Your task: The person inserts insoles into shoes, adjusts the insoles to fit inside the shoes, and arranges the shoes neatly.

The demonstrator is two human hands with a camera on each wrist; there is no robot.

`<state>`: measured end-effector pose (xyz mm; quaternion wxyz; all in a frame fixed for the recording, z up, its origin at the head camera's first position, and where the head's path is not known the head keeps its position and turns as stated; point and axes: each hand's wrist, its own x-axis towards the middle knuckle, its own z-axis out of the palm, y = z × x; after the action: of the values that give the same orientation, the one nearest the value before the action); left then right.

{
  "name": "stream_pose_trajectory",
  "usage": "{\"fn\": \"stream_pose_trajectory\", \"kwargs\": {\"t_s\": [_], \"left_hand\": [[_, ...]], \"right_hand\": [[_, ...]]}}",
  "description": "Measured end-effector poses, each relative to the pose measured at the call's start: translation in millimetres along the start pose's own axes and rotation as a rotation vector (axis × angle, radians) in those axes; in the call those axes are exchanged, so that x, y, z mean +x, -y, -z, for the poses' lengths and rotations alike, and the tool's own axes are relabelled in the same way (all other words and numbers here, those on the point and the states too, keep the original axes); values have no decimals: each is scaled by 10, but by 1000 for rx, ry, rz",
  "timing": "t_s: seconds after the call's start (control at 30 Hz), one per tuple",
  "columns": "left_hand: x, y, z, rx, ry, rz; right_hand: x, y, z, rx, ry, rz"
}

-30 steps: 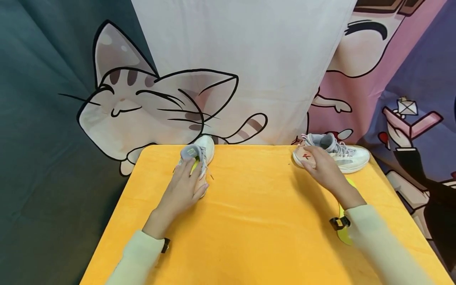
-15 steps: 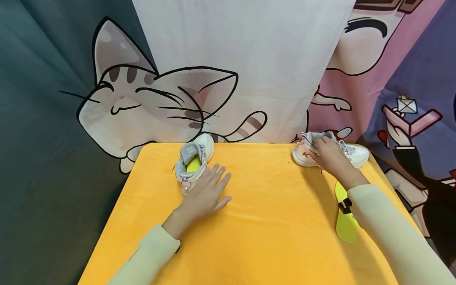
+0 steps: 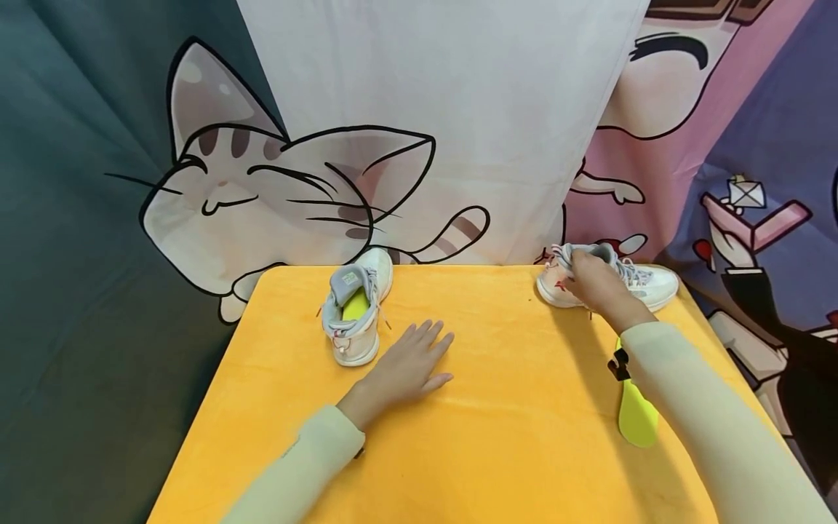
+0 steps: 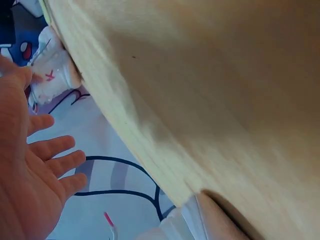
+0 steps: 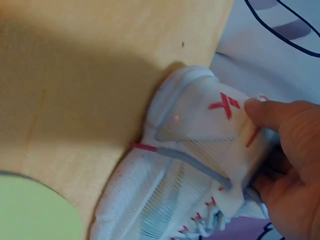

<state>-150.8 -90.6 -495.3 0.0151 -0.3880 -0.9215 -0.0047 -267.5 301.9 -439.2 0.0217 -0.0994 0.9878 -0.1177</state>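
Observation:
At the back right of the table, a white sneaker (image 3: 657, 289) lies with its toe to the right. My right hand (image 3: 597, 282) grips its collar near the heel. In the right wrist view the thumb (image 5: 265, 112) presses the outer side beside a red mark, and the other fingers go into the opening, partly hidden. My left hand (image 3: 404, 364) is spread over the table, fingers straight and holding nothing. Left of it stands a matching sneaker (image 3: 356, 347), heel toward me, with a yellow-green insole (image 3: 356, 304) inside.
A loose yellow-green insole (image 3: 638, 418) lies on the table below the right sneaker, partly covered by my right forearm. The yellow table (image 3: 497, 437) ends at the back against a printed cloth (image 3: 511, 109) with cartoon figures.
My left hand has moved off the left sneaker, rightward and toward me, uncovering its opening. My right hand has shifted from the right sneaker's heel to its collar. Both sneakers have stayed in place.

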Motion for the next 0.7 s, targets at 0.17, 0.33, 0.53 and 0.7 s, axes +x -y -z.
{"fn": "stream_pose_trajectory", "kwargs": {"t_s": [0.17,0.33,0.53,0.7], "left_hand": [[107,-27,-14,-27,9,43],[141,-21,1,-48,8,102],[134,9,46,-142,-43,161],[130,32,60,-240,-77,195]], "right_hand": [[29,-3,-61,13,-8,-36],[12,18,-69,21,-25,-36],[-67,53,-60,-1,-64,23],[-238,166,-38,-29,-115,135]]}}
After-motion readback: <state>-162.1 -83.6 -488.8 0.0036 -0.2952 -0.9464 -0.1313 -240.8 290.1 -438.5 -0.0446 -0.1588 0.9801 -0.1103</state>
